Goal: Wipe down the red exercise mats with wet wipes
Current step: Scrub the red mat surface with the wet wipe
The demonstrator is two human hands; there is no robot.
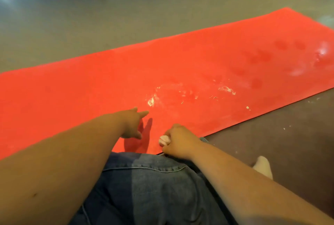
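Right: red exercise mat (180, 65) lies flat on the floor, long axis running left-near to right-far. Right hand (178, 143) clutches a balled wet wipe (164, 140) at the mat's near edge. Left hand (132, 123) is open over the mat, finger out. White residue (151, 101) lies just beyond, nearer the left hand.

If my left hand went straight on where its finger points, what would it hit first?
Probably the white smear on the red mat, just past the left hand's pointing finger. Its height above the mat is unclear, so it might touch bare mat first.
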